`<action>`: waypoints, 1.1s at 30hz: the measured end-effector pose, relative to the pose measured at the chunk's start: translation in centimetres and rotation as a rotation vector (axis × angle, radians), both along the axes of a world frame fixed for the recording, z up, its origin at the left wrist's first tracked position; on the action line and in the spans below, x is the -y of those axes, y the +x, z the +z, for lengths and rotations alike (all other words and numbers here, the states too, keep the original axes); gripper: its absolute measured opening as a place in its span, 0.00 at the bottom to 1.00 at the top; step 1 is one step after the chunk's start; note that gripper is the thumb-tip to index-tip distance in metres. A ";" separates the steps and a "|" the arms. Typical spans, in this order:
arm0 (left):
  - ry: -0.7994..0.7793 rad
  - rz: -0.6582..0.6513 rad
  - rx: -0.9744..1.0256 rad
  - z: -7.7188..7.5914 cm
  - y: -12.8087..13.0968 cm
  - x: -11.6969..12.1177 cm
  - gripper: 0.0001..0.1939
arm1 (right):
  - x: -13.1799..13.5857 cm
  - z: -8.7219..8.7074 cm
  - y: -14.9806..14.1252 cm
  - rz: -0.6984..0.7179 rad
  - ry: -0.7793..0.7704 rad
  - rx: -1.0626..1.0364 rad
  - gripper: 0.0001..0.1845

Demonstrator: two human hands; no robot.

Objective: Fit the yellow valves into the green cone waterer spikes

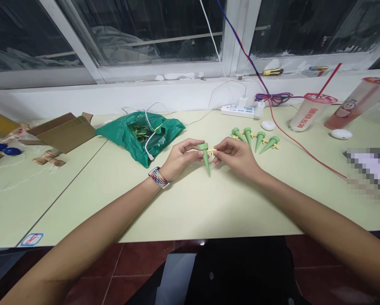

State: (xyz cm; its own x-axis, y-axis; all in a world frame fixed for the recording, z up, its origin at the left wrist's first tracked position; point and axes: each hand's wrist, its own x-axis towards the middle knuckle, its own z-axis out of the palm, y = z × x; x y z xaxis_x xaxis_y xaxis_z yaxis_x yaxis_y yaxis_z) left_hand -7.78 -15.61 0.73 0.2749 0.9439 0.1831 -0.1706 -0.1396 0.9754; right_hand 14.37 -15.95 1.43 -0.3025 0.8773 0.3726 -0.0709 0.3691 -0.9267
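Between my hands, above the middle of the table, a green plant watering spike (pixel 205 159) points tip down. My left hand (pixel 180 159) is closed on its upper part, just below the wide cap. With thumb and fingers my right hand (pixel 236 156) pinches a small yellow valve (pixel 212 151) at the spike's side; whether it is fully seated there I cannot tell. Just beyond my right hand lie several green spikes with yellow valves (pixel 270 144). Left of my hands is an opened green plastic bag (pixel 123 131) with green parts (pixel 141 133) inside.
Behind stand a white power strip (pixel 237 111) with a red-blue cable (pixel 274 99), and two drink cups, one nearer (pixel 312 113) and one farther right (pixel 351 106). A cardboard box (pixel 64 133) and wooden pieces (pixel 50 159) lie at left. A white cable (pixel 149 152) crosses the bag.
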 end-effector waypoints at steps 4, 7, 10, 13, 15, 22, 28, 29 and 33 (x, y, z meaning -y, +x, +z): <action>-0.020 -0.019 -0.002 0.1 -0.1 0.1 0.21 | 0.0 -0.1 0.4 0.015 0.037 0.048 0.15; -0.038 -0.035 0.000 0.2 0.0 0.2 0.21 | 0.0 -0.1 0.5 0.027 0.051 0.054 0.14; -0.048 -0.040 0.010 0.2 0.0 0.3 0.22 | 0.1 -0.1 0.4 0.034 0.043 0.039 0.14; -0.054 -0.042 0.024 0.0 0.1 0.3 0.22 | 0.1 -0.2 0.4 0.041 0.030 0.033 0.14; -0.062 -0.046 0.032 -0.1 0.1 0.3 0.21 | 0.1 -0.4 0.3 0.042 0.026 0.033 0.14; -0.087 -0.045 0.047 0.0 0.3 0.5 0.20 | 0.1 -0.6 0.3 0.069 0.013 0.021 0.13; -0.096 -0.059 0.067 0.1 0.4 0.6 0.20 | 0.4 -0.4 0.2 0.074 0.022 -0.001 0.12; -0.099 -0.063 0.070 0.1 0.4 0.6 0.20 | 0.5 -0.3 0.1 0.076 0.030 -0.003 0.12; -0.099 -0.077 0.079 0.3 0.2 0.7 0.19 | 1.0 0.0 0.0 0.058 0.068 -0.005 0.11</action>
